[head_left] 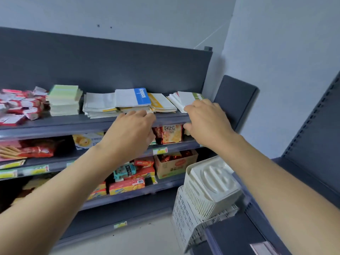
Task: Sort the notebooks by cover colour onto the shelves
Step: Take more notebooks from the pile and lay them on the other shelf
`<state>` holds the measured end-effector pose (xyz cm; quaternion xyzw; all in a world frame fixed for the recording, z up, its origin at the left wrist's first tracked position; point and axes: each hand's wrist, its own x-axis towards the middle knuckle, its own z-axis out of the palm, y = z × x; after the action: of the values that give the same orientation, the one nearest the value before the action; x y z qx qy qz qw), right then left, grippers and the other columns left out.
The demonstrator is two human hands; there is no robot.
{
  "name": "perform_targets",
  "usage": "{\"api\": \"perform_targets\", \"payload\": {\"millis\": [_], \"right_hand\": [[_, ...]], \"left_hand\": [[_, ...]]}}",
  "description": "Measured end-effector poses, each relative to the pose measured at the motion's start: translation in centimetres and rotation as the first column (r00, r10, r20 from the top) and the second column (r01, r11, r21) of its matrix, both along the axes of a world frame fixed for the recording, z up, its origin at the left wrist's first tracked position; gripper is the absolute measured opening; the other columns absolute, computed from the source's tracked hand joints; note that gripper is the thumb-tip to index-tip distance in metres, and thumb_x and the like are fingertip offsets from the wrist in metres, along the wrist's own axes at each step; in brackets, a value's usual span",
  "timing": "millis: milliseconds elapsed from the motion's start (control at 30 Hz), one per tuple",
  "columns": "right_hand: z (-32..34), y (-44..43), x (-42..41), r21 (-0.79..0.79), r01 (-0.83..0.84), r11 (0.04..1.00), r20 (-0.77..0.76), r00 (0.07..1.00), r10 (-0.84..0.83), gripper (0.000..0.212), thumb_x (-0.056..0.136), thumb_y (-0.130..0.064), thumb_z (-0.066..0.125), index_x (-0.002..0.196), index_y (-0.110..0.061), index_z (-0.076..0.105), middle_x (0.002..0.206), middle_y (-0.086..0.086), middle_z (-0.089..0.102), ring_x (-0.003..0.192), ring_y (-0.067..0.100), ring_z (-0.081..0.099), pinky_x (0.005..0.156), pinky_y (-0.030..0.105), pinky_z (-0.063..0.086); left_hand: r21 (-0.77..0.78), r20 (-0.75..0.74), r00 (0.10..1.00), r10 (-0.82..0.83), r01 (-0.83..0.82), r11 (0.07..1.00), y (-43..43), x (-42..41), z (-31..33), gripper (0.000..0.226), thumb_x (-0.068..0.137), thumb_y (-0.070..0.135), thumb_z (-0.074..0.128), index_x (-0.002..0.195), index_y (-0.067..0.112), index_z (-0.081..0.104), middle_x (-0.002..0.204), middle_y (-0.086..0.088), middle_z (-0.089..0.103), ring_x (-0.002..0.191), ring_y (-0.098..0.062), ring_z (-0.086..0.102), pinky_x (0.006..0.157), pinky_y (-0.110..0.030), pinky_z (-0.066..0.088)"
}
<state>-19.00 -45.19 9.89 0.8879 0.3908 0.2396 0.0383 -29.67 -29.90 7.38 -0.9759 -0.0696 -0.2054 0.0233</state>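
Note:
Notebooks lie in piles on the top shelf [77, 124]. A blue-banded notebook [133, 97] tops the middle pile, yellow-banded notebooks [161, 103] lie to its right, and a white pile with a yellow strip [99, 105] to its left. A green-banded notebook stack [185, 98] is at the shelf's right end. My left hand [132, 127] reaches to the front edge of the middle pile, fingertips touching it. My right hand [204, 118] grips the near edge of the green-banded stack, with the fingers curled over it.
A pale green pad stack [64, 100] and red-and-white snack packets [20, 105] occupy the shelf's left. Lower shelves hold snack boxes [127, 185] and a cardboard carton [174, 164]. White plastic baskets [206, 192] stand at the lower right beside another dark shelf unit [312, 137].

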Motion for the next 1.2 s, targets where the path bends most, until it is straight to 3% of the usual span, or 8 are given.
{"api": "perform_targets", "payload": {"millis": [233,400,533,967,1033,1100,1200], "right_hand": [[-0.9,6.4,8.5,0.022,-0.127,0.992,-0.030,0.991,0.128,0.031,0.095,-0.028,0.052,0.123,-0.015,0.056,0.119,0.006,0.057,0.113,0.026,0.047,0.090,0.035,0.036],[-0.9,9.3,14.7,0.039,-0.139,0.990,-0.044,0.989,0.141,0.021,0.094,-0.021,0.052,0.113,-0.014,0.058,0.112,0.006,0.059,0.106,0.025,0.050,0.084,0.033,0.037],[-1.5,12.4,18.3,0.011,-0.163,0.987,-0.092,0.982,0.163,0.030,0.097,-0.025,0.049,0.124,-0.013,0.055,0.118,0.007,0.058,0.108,0.025,0.050,0.087,0.033,0.038],[-2.9,23.8,26.0,-0.004,-0.066,0.998,-0.167,0.984,0.065,0.034,0.098,-0.030,0.046,0.127,-0.014,0.052,0.123,0.006,0.057,0.112,0.025,0.050,0.090,0.034,0.041],[-3.3,24.7,26.9,-0.007,-0.053,0.999,-0.184,0.982,0.050,0.034,0.098,-0.030,0.046,0.128,-0.014,0.052,0.123,0.006,0.057,0.113,0.025,0.049,0.091,0.035,0.040],[-3.7,25.4,27.9,-0.019,-0.040,0.999,-0.205,0.978,0.036,0.037,0.098,-0.031,0.047,0.131,-0.014,0.050,0.126,0.006,0.056,0.115,0.025,0.049,0.093,0.034,0.040],[-4.1,26.1,29.4,-0.032,-0.028,0.999,-0.227,0.974,0.020,0.041,0.098,-0.034,0.047,0.134,-0.014,0.048,0.128,0.006,0.055,0.118,0.025,0.048,0.094,0.034,0.041]], "left_hand": [[-0.011,-0.037,0.980,0.198,-0.198,0.980,5.3,6.0,-0.2,0.035,0.094,0.032,0.052,0.125,0.016,0.049,0.118,-0.003,0.055,0.107,-0.024,0.052,0.088,-0.034,0.039],[-0.127,-0.046,0.962,0.268,-0.272,0.954,8.3,11.1,-0.7,0.034,0.095,0.031,0.052,0.126,0.016,0.050,0.117,-0.003,0.055,0.102,-0.023,0.053,0.083,-0.033,0.039],[-0.200,-0.102,0.938,0.331,-0.346,0.917,12.1,14.4,-1.6,0.033,0.095,0.030,0.052,0.123,0.014,0.052,0.117,-0.004,0.056,0.099,-0.025,0.054,0.082,-0.034,0.041],[-0.379,-0.225,0.853,0.472,-0.522,0.764,27.8,25.3,-5.8,0.039,0.093,0.035,0.054,0.117,0.004,0.051,0.118,-0.012,0.055,0.102,-0.031,0.054,0.079,-0.035,0.043],[-0.395,-0.268,0.831,0.488,-0.557,0.731,29.2,26.6,-6.2,0.039,0.092,0.041,0.055,0.106,0.005,0.053,0.110,-0.012,0.057,0.092,-0.029,0.054,0.074,-0.034,0.042],[-0.385,-0.326,0.803,0.498,-0.594,0.706,30.0,27.7,-6.6,0.043,0.090,0.049,0.055,0.082,0.007,0.048,0.095,-0.011,0.058,0.079,-0.027,0.050,0.065,-0.031,0.039],[-0.378,-0.398,0.785,0.474,-0.611,0.695,30.5,29.3,-7.2,0.054,0.086,0.060,0.055,0.066,0.012,0.039,0.085,-0.007,0.053,0.078,-0.025,0.049,0.064,-0.031,0.038]]}}
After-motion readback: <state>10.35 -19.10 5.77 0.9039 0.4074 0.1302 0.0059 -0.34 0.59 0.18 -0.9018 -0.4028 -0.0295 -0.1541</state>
